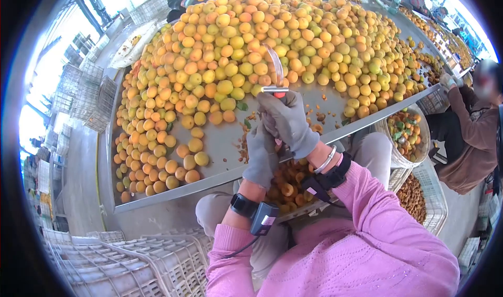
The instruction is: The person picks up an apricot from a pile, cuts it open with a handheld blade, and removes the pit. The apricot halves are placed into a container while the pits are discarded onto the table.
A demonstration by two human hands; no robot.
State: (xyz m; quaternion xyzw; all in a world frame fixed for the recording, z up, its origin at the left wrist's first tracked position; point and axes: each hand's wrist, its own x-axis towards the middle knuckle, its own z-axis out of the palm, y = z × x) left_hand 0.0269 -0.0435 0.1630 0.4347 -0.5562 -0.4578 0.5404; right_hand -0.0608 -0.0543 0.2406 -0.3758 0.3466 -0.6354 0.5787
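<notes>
My right hand point(288, 121), in a grey glove, grips the red handle of a curved knife point(275, 66) whose blade arcs up over the fruit. My left hand point(260, 155), also gloved, hangs just below and against the right one with its fingers curled; whether it holds a fruit is hidden. A large heap of yellow-orange apricots point(251, 40) covers the metal table point(220, 140) in front of me. Under my hands a crate of halved apricots point(285, 184) rests on my lap.
A round basket point(406, 134) of fruit scraps stands at the table's right corner, with a crate of pits point(414, 197) below it. A seated person point(471, 134) works at the right. White plastic crates point(131, 260) are stacked bottom left; wire baskets point(89, 95) line the left side.
</notes>
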